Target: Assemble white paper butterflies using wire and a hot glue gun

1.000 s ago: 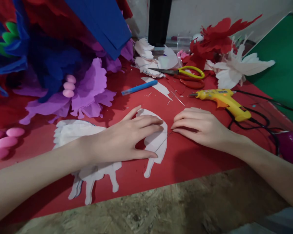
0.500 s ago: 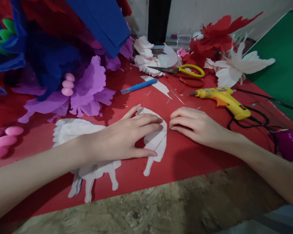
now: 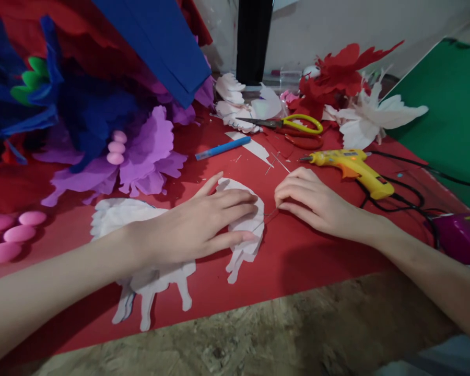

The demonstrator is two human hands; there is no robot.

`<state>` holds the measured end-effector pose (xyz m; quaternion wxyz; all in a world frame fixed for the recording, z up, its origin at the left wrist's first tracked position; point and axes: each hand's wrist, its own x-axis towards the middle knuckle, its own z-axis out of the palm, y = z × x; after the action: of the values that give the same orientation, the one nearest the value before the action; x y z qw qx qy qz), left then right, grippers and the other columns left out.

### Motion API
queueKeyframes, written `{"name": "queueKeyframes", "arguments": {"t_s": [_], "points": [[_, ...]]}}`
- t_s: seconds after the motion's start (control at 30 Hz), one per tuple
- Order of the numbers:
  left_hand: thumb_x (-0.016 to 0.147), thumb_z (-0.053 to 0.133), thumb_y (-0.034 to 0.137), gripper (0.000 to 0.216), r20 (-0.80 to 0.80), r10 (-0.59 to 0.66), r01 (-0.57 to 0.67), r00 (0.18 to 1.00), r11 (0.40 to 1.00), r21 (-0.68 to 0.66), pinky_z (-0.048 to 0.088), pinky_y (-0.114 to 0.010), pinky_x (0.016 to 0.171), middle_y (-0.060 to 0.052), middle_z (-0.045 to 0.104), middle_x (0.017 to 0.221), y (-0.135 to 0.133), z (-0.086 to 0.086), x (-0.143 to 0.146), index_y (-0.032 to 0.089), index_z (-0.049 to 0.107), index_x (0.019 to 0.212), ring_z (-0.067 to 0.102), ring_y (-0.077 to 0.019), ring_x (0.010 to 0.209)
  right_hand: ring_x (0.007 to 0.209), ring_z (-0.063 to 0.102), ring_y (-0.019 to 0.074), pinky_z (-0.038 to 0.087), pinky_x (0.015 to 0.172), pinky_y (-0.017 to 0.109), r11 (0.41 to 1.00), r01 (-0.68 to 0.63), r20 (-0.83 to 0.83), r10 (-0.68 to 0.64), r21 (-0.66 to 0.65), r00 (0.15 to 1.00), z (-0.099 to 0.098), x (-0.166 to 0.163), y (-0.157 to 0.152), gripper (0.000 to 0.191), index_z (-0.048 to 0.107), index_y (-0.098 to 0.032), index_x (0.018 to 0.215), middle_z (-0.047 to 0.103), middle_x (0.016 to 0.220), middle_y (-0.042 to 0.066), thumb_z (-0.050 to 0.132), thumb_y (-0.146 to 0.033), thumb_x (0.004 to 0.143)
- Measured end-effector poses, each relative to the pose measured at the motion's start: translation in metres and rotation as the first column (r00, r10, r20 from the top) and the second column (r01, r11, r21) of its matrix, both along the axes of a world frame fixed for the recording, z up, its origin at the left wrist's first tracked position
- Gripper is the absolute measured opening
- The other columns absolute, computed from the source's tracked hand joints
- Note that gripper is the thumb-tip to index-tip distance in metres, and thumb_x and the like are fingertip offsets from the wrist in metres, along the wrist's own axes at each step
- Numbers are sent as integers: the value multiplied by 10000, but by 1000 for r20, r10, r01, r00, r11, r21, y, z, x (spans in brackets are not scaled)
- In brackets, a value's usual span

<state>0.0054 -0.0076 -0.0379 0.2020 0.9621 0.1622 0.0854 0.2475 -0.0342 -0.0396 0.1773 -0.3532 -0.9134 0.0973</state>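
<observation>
My left hand (image 3: pixel 215 222) lies palm down with fingers spread over a small white wing-shaped cutout (image 3: pixel 246 223), thin like felt or crepe paper. Its thumb rests near the cutout's lower part. Just right of the cutout, my right hand (image 3: pixel 315 201) is closed in a pinch on a thin wire (image 3: pixel 272 213), which reaches left across the cutout. A stack of larger white wing cutouts (image 3: pixel 119 216) with scalloped edges lies under my left forearm. Two narrow tails show at the bottom of the small cutout.
Behind my hands lie a blue pen (image 3: pixel 223 148), scissors (image 3: pixel 297 124) and a yellow glue gun (image 3: pixel 354 168) with a black cord. Purple petals (image 3: pixel 152 141) and pink oval pieces (image 3: pixel 19 233) are on the left. A white flower (image 3: pixel 370 122) sits at back right.
The view has shifted slightly. My right hand has moved a little away from the cutout, with the wire in its pinch. A second tail now shows on the small cutout.
</observation>
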Motion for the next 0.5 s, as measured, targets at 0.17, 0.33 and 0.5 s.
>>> {"name": "queueKeyframes", "arguments": {"t_s": [0.17,0.33,0.5], "points": [[970,281,306,360,-2,121,-121,993,989,-81,136,-427,1116,-70,538,1293,8,5,1,163,541,1175,420,-182,1264,815,424,124,364,756,276,1000,-18,-6,18,15,1000,6,1,1,163,507,-160,824,567,830,36,379,-193,919],[903,426,244,237,143,238,-200,961,951,-237,372,-344,973,-42,672,1018,5,11,19,159,644,940,587,-166,996,816,421,130,355,755,283,999,-25,-22,26,40,999,9,-1,-1,173,518,-161,841,569,833,38,374,-206,923],[825,529,184,136,57,369,-309,928,845,-437,464,-244,717,1,684,778,-4,15,42,154,656,787,617,-131,736,805,423,125,354,746,274,999,33,-29,-32,35,999,11,-5,-6,159,500,-150,813,564,815,33,382,-178,914]]}}
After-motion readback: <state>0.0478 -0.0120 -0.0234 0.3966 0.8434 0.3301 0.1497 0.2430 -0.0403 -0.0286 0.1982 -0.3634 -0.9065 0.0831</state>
